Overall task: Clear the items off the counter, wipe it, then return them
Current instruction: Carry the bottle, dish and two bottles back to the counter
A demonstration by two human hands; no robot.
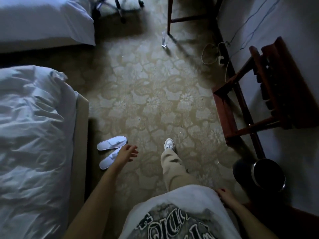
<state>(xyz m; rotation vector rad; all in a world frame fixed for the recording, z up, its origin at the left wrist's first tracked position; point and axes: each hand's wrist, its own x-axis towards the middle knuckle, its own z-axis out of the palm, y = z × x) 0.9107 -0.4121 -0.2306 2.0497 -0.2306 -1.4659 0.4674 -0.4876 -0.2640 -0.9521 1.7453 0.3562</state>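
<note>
Head view, left hand: we see our left hand (128, 153) stretched forward and low above the carpet, fingers loosely spread and slightly curled, gripping nothing and touching nothing
Head view, right hand: our right hand (225, 195) hangs at the hip against the hem of the white printed shirt (176, 213); the fingers curl down along the cloth, and we cannot tell whether they pinch it or merely rest there
Head view, counter: we find no counter and none of its items in this view, so we cannot say where they are
Head view, floor: a pale floral carpet (155, 100) fills the middle; one leg in beige trousers ends in a white shoe (169, 144) planted on it
Head view, slippers: two white slippers (111, 151) lie on the carpet just beside the near bed, partly under our left wrist in the picture
Head view, beds: a rumpled white bed (32, 144) on our left, a second bed (44, 19) farther off
Head view, right side: a dark wooden luggage rack (269, 94) stands by the wall, a dark round bin (259, 173) near our right hand, cables (224, 56) trailing on the floor
Head view, far end: a clear bottle (163, 39) stands upright on the carpet beside a wooden table leg (170, 16)
</note>
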